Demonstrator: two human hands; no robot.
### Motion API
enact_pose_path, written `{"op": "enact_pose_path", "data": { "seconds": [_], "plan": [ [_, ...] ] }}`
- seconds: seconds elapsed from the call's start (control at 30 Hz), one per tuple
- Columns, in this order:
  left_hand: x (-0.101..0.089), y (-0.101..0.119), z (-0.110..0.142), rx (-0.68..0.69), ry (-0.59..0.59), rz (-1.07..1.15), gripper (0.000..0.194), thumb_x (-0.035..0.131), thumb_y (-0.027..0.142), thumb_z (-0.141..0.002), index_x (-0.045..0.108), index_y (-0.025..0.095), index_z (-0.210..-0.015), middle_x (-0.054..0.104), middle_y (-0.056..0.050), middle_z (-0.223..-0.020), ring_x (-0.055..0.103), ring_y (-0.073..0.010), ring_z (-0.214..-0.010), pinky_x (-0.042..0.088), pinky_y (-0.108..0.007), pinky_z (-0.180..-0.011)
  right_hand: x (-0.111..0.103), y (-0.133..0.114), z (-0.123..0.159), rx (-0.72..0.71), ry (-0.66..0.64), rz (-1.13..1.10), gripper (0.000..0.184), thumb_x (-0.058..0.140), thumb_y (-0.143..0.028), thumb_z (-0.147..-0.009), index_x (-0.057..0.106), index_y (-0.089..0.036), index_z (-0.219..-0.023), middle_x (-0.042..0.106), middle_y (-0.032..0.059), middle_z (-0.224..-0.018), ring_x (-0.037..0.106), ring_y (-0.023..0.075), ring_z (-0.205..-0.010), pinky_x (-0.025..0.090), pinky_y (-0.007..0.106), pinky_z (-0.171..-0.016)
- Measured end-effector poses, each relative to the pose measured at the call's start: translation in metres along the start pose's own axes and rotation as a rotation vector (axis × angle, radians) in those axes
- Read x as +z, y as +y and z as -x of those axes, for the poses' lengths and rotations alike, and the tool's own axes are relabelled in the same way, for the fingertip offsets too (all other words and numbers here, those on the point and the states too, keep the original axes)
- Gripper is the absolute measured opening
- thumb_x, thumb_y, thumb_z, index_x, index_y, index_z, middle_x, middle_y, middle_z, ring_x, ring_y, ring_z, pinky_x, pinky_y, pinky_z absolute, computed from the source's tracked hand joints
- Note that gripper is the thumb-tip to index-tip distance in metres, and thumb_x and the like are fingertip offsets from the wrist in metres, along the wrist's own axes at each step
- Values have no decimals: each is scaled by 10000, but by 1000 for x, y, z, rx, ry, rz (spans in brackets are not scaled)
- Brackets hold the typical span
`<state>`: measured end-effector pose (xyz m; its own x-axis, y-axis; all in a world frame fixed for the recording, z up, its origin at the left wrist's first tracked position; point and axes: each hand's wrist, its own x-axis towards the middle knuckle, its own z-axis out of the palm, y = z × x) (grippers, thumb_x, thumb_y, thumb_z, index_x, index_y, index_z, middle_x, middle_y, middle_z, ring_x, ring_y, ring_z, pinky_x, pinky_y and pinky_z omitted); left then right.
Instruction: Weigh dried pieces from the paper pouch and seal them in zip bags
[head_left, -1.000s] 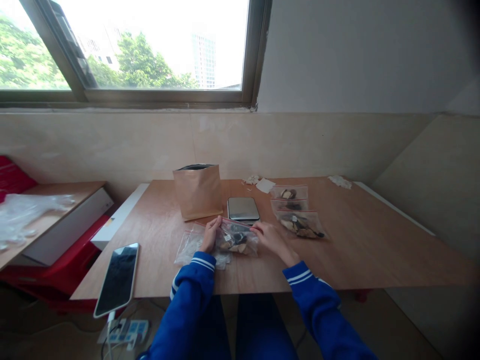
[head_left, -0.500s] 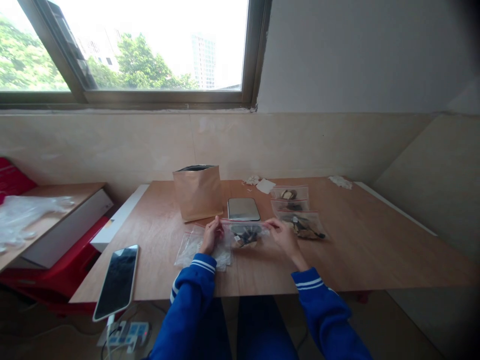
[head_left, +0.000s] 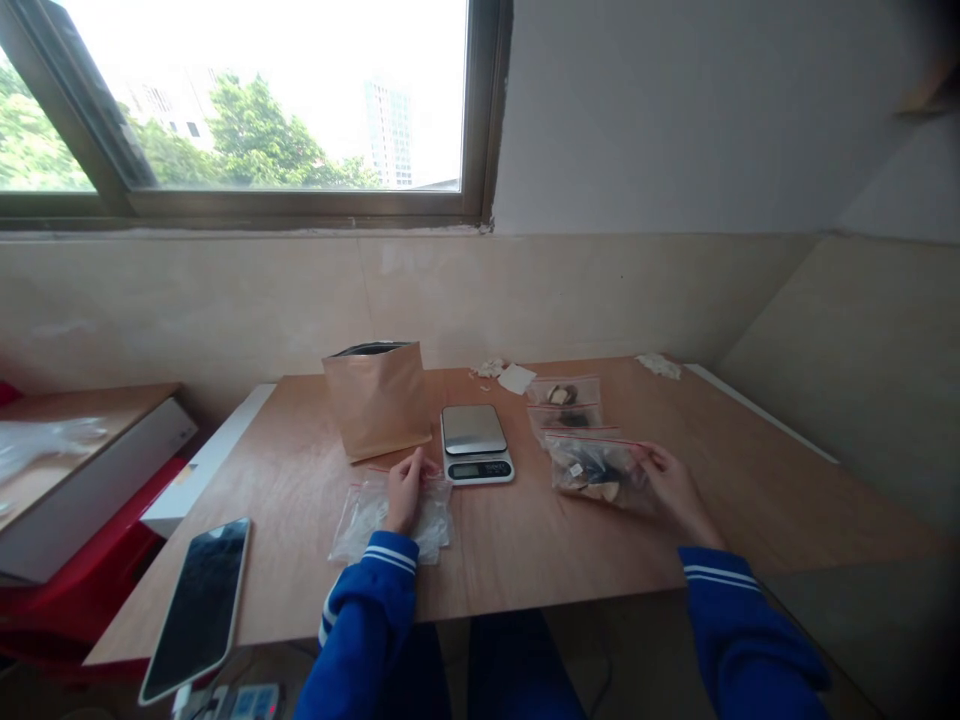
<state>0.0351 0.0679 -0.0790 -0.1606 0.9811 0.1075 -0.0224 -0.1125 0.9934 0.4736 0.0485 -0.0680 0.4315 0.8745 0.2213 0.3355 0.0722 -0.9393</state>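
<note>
My right hand [head_left: 673,487] pinches the top right corner of a clear zip bag [head_left: 596,468] holding dark and tan dried pieces and a small white packet. This bag is at the right, in front of two other filled zip bags [head_left: 564,396], partly overlapping them. At the left, my left hand [head_left: 406,492] is over a stack of clear, empty zip bags [head_left: 360,522]. Its fingers are closed at the stack's top edge, where a reddish zip strip shows at the fingertips. Between the hands sits a kitchen scale [head_left: 475,432] with a bare metal plate.
An open brown paper pouch [head_left: 379,402] stands upright behind my left hand. A phone [head_left: 199,608] lies at the table's left front edge, with a cable attached. White scraps [head_left: 517,378] lie at the back. A red stool [head_left: 112,580] and a side table [head_left: 142,400] are left.
My right hand has carried the filled zip bag rightward, off the front of the scale, to the other filled bags. My left hand has let go of it and come down on the empty bags.
</note>
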Motion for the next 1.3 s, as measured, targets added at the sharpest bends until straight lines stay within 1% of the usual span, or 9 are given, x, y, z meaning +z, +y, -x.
{"op": "enact_pose_path", "data": {
  "seconds": [0.2, 0.33, 0.47, 0.6, 0.73, 0.9, 1.07, 1.2, 1.3],
  "plan": [
    [-4, 14, 9, 330, 186, -303, 409, 495, 429, -887, 648, 219, -570, 594, -34, -650, 531, -171, -650, 384, -287, -675, 6, 7, 10, -301, 340, 362, 459, 520, -491, -817, 571, -147, -1116, 595, 175, -1087, 596, 256, -879, 519, 430, -751],
    [-2, 50, 7, 528, 306, -445, 324, 462, 340, -906, 658, 219, -679, 594, -42, -706, 528, -193, -728, 398, -303, -739, 30, 3, 37, -470, 285, 582, 366, 440, -424, -873, 584, -174, -1098, 575, 172, -1146, 517, 310, -1115, 419, 509, -955],
    [-7, 107, -24, 688, 548, -618, 292, 418, 245, -915, 610, 184, -1126, 610, -98, -1122, 523, -230, -1062, 347, -383, -972, 52, 16, 54, -471, 169, 602, 364, 356, -414, -907, 577, -187, -1086, 592, 156, -1131, 538, 295, -1094, 419, 494, -961],
    [-23, 146, -76, 601, 664, -807, 369, 422, 262, -917, 550, 191, -1255, 395, -132, -1433, 338, -292, -1320, 203, -478, -1088, 55, 25, 60, -462, 170, 562, 409, 327, -437, -922, 561, -173, -1128, 602, 158, -1121, 542, 288, -1087, 424, 488, -961],
    [-41, 157, -97, 451, 490, -995, 338, 371, 307, -932, 676, 184, -1009, 539, -132, -1291, 337, -318, -1306, 234, -499, -1063, 58, 3, 71, -507, 172, 565, 401, 369, -430, -918, 575, -165, -1137, 582, 159, -1159, 519, 298, -1126, 404, 519, -970],
    [-44, 171, -53, 365, 485, -1087, 314, 423, 354, -898, 670, 194, -788, 624, -106, -1033, 530, -297, -1060, 316, -525, -981, 85, -83, 96, -588, 16, 408, 293, 396, -344, -941, 610, -212, -1091, 589, 118, -1159, 524, 266, -1143, 404, 481, -988],
    [-40, 175, 20, 349, 335, -1007, 285, 530, 288, -818, 518, 146, -1065, 632, -97, -938, 634, -242, -844, 470, -370, -764, 124, -178, 133, -783, -298, 239, 287, 370, -219, -971, 579, -240, -1167, 580, 80, -1230, 521, 204, -1183, 437, 394, -1006],
    [-37, 167, 55, 171, 135, -893, 184, 496, 195, -810, 534, 214, -989, 684, -48, -892, 682, -210, -834, 459, -275, -651, 160, -206, 160, -964, -478, 206, 336, 349, -189, -979, 536, -185, -1257, 583, 83, -1275, 489, 178, -1245, 445, 351, -1038],
    [-37, 167, 61, 123, 120, -846, 88, 518, 236, -810, 581, 237, -872, 709, -18, -861, 690, -209, -888, 458, -266, -688, 184, -201, 173, -1112, -533, 313, 386, 362, -183, -975, 477, -120, -1338, 558, 97, -1338, 461, 195, -1285, 431, 353, -1067]
  ]
}}
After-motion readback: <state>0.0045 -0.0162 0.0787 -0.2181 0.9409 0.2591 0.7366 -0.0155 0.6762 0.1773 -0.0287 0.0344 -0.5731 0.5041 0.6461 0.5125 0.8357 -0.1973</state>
